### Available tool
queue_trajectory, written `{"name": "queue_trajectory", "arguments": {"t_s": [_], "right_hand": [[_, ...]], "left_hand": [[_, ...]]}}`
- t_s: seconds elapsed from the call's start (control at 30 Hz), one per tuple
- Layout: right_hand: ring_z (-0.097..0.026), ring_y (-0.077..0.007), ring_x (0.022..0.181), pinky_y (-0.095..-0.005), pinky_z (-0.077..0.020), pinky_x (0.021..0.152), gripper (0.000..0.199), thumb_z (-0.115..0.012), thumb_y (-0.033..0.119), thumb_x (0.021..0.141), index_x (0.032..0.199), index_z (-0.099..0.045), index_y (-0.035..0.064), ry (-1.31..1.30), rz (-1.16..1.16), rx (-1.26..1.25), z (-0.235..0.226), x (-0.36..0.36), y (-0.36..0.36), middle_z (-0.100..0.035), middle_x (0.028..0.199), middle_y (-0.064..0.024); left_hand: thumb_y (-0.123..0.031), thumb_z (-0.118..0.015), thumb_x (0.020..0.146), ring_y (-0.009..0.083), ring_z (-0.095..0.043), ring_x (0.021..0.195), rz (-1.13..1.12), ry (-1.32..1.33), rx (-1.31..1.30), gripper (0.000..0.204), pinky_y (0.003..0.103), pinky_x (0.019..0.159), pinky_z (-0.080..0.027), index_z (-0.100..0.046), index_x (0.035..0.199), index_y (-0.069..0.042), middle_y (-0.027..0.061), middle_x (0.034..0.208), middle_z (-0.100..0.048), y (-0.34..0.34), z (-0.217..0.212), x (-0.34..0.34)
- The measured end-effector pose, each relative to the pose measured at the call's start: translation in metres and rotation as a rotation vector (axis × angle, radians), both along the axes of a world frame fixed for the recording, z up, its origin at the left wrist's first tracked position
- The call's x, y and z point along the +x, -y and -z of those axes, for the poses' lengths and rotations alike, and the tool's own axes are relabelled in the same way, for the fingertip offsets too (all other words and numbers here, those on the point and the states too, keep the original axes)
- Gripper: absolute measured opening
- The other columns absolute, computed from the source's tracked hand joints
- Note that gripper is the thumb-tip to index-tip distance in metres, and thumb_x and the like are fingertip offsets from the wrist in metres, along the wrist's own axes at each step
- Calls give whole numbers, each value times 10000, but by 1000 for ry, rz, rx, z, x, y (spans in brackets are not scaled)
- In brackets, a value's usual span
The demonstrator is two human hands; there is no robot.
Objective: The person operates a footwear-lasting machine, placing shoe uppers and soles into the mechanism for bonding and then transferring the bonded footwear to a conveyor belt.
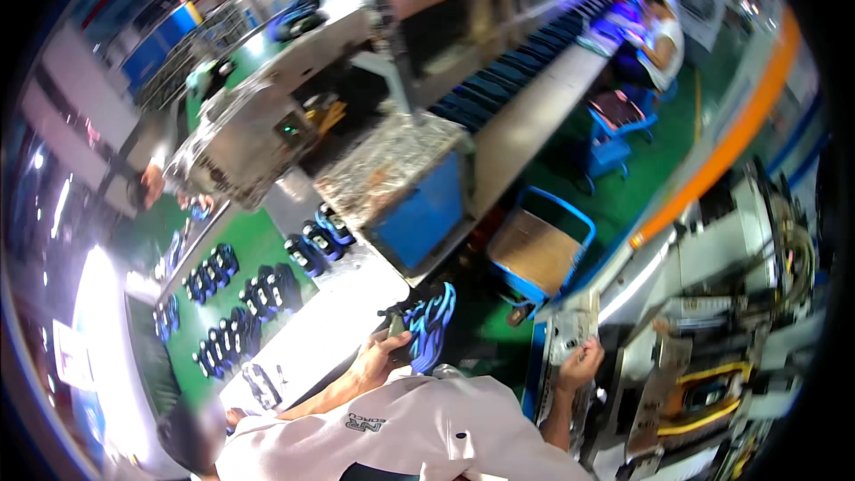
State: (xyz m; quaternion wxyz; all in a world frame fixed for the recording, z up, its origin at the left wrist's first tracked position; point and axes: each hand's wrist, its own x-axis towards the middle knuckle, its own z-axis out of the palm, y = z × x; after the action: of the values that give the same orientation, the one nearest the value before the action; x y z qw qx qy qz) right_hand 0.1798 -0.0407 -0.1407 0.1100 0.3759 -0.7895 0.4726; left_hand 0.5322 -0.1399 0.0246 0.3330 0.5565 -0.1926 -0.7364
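My left hand (383, 354) is closed on a dark shoe with a bright blue, wavy sole (433, 325), held out in front of my body beside the white table's corner. A second sole edge seems to lie alongside it, though I cannot tell whether it is a separate shoe. On the other side, my right hand (581, 363) is raised over the pale metal ledge (568, 331) of a machine. Its fingers are curled together, and what they hold, if anything, is too small to make out.
Rows of dark shoes (227, 338) stand on a green surface left of the white table (356, 303). A blue-framed cart (539, 245) is ahead. At right is a machine with yellow-edged parts (704, 401). Another person (663, 44) sits by the conveyor (534, 98); others are at left.
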Motion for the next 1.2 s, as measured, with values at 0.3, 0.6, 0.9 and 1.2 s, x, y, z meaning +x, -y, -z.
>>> {"name": "queue_trajectory", "arguments": {"t_s": [0.3,0.6,0.9,1.2], "right_hand": [[-619,-161,839,-260,-498,769,118,-568,8,875,983,-594,-31,77,-647,-318,-254,109,263,-640,949,-97],[-596,-174,1029,-260,-443,901,344,-630,176,870,1143,-590,-30,-185,-958,-25,-421,274,610,-633,1094,-135],[-546,-140,652,-301,-410,605,589,-629,631,710,910,-662,78,-94,-659,634,-456,373,783,-607,760,-2],[-614,-176,759,-289,-484,716,345,-665,300,746,969,-648,37,110,-969,581,-452,358,792,-653,862,-61]], "left_hand": [[-122,-657,818,208,-623,859,-637,21,-198,368,380,779,-540,-512,1115,40,103,971,-616,51,25,163],[-164,-702,775,144,-604,713,-892,291,-219,342,281,624,-515,-562,1043,-4,63,866,-624,215,87,363],[-265,-694,731,361,-617,917,-710,981,-263,547,403,813,-477,-509,1150,35,231,975,-639,394,267,539],[-79,-523,805,424,-369,1253,-490,1219,-650,653,395,1053,-320,-247,1384,45,284,1373,-333,413,340,505]]}}
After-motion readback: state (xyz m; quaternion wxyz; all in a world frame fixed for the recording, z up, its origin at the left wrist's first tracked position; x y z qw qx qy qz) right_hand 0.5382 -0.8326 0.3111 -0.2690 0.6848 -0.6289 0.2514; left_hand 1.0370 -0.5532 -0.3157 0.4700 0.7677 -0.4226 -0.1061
